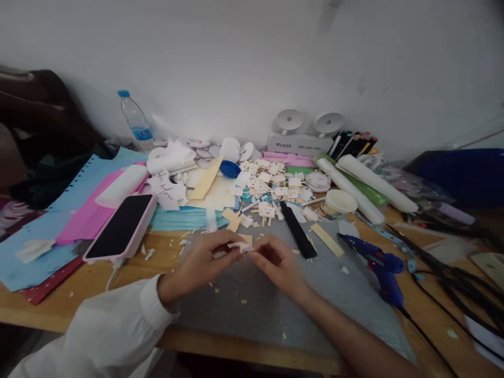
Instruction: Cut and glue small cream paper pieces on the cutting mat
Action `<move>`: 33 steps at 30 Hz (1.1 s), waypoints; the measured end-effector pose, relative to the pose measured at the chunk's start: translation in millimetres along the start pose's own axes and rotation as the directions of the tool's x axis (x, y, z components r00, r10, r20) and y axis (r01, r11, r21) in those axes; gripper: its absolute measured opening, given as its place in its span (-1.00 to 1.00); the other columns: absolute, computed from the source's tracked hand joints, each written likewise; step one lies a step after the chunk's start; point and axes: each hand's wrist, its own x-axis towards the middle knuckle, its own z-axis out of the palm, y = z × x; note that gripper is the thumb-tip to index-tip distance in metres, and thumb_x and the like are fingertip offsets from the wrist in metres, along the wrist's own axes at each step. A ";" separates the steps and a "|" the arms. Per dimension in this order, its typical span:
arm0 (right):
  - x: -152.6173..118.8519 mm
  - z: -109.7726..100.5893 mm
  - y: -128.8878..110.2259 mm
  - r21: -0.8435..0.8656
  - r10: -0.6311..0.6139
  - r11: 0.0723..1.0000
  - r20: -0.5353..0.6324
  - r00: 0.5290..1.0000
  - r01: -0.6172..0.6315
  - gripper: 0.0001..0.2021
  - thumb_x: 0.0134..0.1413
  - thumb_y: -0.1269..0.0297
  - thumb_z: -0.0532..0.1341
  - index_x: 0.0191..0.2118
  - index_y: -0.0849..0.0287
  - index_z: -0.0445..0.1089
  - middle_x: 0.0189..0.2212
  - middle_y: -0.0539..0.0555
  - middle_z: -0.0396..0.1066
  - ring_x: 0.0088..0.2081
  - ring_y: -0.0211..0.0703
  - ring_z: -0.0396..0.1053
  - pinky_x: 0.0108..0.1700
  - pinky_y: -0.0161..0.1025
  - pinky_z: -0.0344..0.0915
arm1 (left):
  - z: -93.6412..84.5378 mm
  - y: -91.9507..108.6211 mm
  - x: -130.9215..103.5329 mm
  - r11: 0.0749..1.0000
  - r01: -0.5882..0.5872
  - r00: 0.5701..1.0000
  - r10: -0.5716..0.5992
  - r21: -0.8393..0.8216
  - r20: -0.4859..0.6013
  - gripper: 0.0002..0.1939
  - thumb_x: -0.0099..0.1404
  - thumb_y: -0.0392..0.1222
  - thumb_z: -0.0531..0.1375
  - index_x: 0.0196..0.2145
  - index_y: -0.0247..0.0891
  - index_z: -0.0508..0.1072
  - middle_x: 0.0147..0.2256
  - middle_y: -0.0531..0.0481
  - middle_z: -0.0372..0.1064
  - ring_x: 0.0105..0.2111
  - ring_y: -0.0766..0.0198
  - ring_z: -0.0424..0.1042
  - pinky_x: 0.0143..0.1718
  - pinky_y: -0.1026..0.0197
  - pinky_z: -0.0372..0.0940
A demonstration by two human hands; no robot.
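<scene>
My left hand (205, 262) pinches a small pale paper piece (241, 245) between thumb and fingers, above the grey mat (244, 320). From the other side my right hand (281, 265) grips the same piece's right end with closed fingertips. The piece is small, and much of it is hidden by my fingers. Just beyond my hands lies a heap of small cream paper cut-outs (268, 181) with dark marks. A black cutter-like tool (298, 231) rests to the right of them, beside a cream paper strip (327, 240).
A blue glue gun (380, 262) with its cable lies at right, near a paper cup (339, 202). To the left are a phone in a pink case (122, 227) and coloured sheets (88, 215). A water bottle (136, 121) and a two-lamp emergency light (300, 142) stand by the wall.
</scene>
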 end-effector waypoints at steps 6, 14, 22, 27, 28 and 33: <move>-2.4 -6.7 -0.6 -0.140 -0.175 0.976 -0.032 0.984 0.169 -0.93 0.15 0.23 0.20 -0.25 0.06 0.33 -0.42 -0.03 0.28 -0.39 -0.23 0.24 -0.34 -0.26 0.21 | -18.2 -7.6 1.5 0.935 -0.296 0.947 0.315 0.195 -0.070 -0.70 0.33 -0.42 0.11 -0.07 -0.15 0.47 -0.12 -0.09 0.49 -0.09 0.23 0.46 -0.06 0.18 0.37; -7.8 -0.8 0.4 -0.292 -0.293 0.905 0.095 0.951 0.309 -0.66 0.04 0.28 0.30 -0.04 0.01 0.28 -0.25 0.01 0.31 -0.24 -0.15 0.26 -0.19 -0.19 0.24 | -6.1 -22.0 -3.7 0.844 -0.476 0.869 0.495 0.248 -0.016 -0.61 0.35 -0.44 0.07 0.07 -0.18 0.39 -0.10 -0.16 0.46 -0.09 0.22 0.46 -0.08 0.17 0.40; -8.8 -1.8 3.7 -0.246 -0.207 0.944 0.076 0.975 0.220 -0.94 0.22 0.24 0.16 -0.24 0.07 0.33 -0.36 0.01 0.33 -0.30 -0.18 0.28 -0.24 -0.21 0.25 | 3.4 -19.7 -5.2 0.987 -0.084 0.996 0.081 -0.135 -0.029 -0.85 0.29 -0.31 0.21 -0.18 -0.24 0.52 -0.31 -0.05 0.52 -0.31 0.27 0.50 -0.29 0.29 0.40; -9.4 -4.9 1.2 -0.354 -0.358 0.876 -0.023 0.934 0.327 -0.87 0.17 0.33 0.20 -0.15 0.02 0.31 -0.27 0.04 0.33 -0.25 -0.15 0.30 -0.22 -0.20 0.29 | 7.9 -15.2 -6.7 0.943 0.128 0.992 -0.123 -0.309 0.035 -0.85 0.26 -0.23 0.23 -0.21 -0.30 0.51 -0.33 -0.06 0.52 -0.34 0.26 0.51 -0.35 0.31 0.41; -9.1 -6.0 -0.1 -0.392 -0.392 0.848 -0.011 0.920 0.357 -0.84 0.16 0.36 0.21 -0.15 0.01 0.31 -0.26 0.04 0.34 -0.23 -0.14 0.31 -0.21 -0.18 0.30 | 8.2 -15.5 -7.1 0.926 0.160 0.987 -0.151 -0.341 0.054 -0.85 0.25 -0.22 0.24 -0.21 -0.30 0.51 -0.32 -0.06 0.52 -0.34 0.26 0.50 -0.33 0.30 0.41; -7.3 -9.9 -5.6 -0.489 -0.445 0.756 0.105 0.889 0.436 -0.75 0.11 0.42 0.25 -0.12 -0.02 0.32 -0.24 0.02 0.35 -0.18 -0.15 0.35 -0.15 -0.17 0.32 | 9.0 -17.5 -8.4 0.904 0.213 0.976 -0.182 -0.371 0.117 -0.84 0.25 -0.24 0.23 -0.21 -0.28 0.53 -0.33 -0.04 0.51 -0.35 0.30 0.46 -0.35 0.33 0.37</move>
